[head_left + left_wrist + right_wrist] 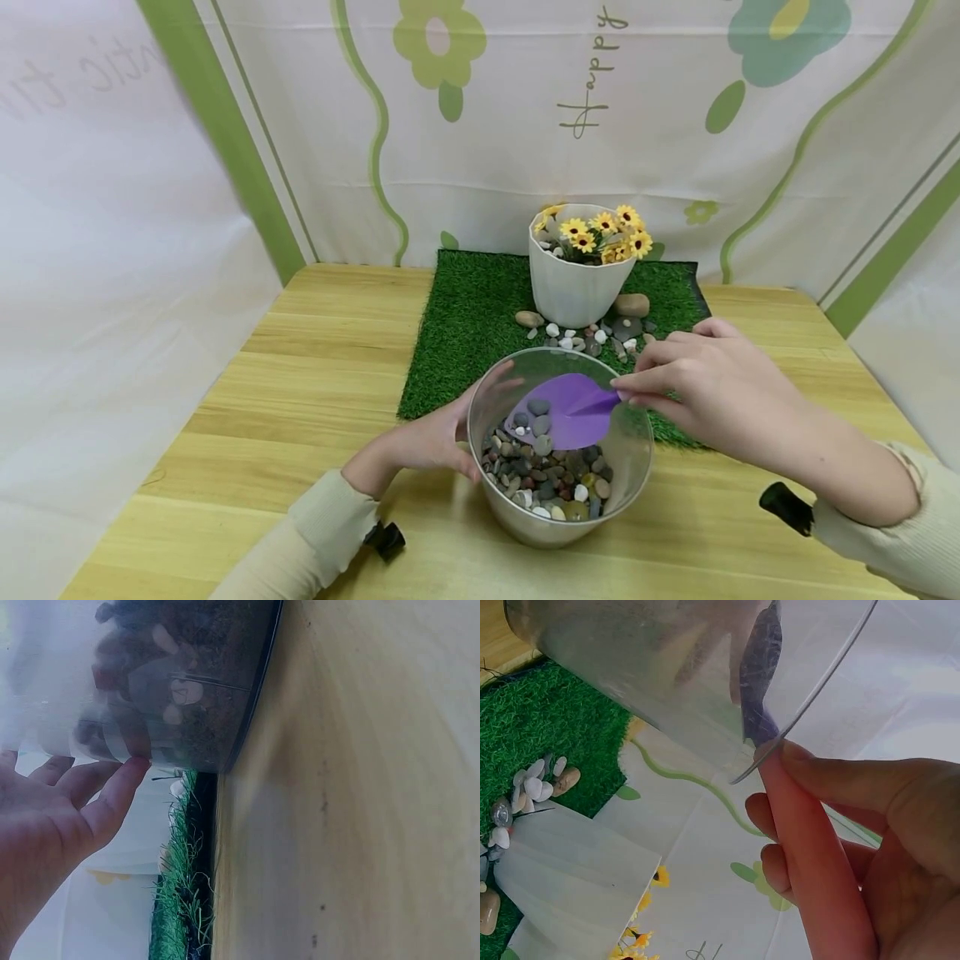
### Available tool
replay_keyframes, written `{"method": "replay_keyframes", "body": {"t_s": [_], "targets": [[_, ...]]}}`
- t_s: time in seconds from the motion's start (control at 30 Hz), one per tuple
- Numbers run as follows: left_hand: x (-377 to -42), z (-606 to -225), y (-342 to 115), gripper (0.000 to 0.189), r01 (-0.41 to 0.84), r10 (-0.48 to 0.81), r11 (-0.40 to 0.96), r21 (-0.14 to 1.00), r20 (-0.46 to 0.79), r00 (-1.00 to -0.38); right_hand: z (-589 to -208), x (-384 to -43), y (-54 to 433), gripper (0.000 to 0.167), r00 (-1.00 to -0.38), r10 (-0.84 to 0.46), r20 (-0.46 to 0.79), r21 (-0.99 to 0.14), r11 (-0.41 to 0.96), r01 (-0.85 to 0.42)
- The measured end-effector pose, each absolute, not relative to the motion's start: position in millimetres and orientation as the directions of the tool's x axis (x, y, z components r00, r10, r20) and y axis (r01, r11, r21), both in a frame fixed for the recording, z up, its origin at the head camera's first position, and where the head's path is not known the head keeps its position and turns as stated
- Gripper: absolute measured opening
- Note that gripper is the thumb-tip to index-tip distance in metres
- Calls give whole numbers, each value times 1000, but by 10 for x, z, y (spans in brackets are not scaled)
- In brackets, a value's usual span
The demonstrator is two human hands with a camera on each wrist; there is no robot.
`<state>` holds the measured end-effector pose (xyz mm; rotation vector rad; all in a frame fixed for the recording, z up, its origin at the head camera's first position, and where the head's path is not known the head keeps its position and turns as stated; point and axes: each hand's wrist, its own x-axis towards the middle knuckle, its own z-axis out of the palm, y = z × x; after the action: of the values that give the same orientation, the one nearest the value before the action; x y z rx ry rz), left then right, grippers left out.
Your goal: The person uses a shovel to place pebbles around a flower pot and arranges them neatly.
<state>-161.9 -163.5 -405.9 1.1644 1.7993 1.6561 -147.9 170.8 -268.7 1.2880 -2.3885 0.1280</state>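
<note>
A purple trowel (573, 410) carries several grey stones on its blade inside a clear plastic bucket (637, 454). My right hand (708, 396) grips the handle (810, 847) between thumb and fingers, right at the rim. Under the blade, mixed pebbles (551, 483) cover the bottom of the bucket. On the bucket's left side, my left hand (438, 437) holds the wall, thumb on the near side and fingers spread round the far side. The left wrist view shows that hand's fingertips (139, 766) against the wall, with the bucket standing on the wooden table (360, 787).
Behind the bucket lies a green turf mat (465, 333). On it stands a white pot (573, 292) with yellow flowers (603, 229), and loose stones (567, 340) lie around its base. A printed curtain (525, 158) hangs at the table's back edge.
</note>
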Motion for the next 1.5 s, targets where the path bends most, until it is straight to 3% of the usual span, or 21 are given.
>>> {"method": "replay_keyframes", "body": {"t_s": [0.83, 1.2, 1.5], "targets": [[-1653, -4064, -1640, 134, 291, 805, -97, 952, 247, -540, -2661, -1516, 1764, 29, -518, -752, 408, 93, 598, -796], [-1657, -4073, -1630, 134, 256, 808, -107, 961, 234, -541, -2680, -1595, 1882, 31, -596, -709, 377, -57, 624, -779], [-1634, -4097, -1629, 130, 307, 810, -126, 943, 276, -517, -2591, -1696, 1961, 31, -564, -670, 483, -53, 620, -783]]}}
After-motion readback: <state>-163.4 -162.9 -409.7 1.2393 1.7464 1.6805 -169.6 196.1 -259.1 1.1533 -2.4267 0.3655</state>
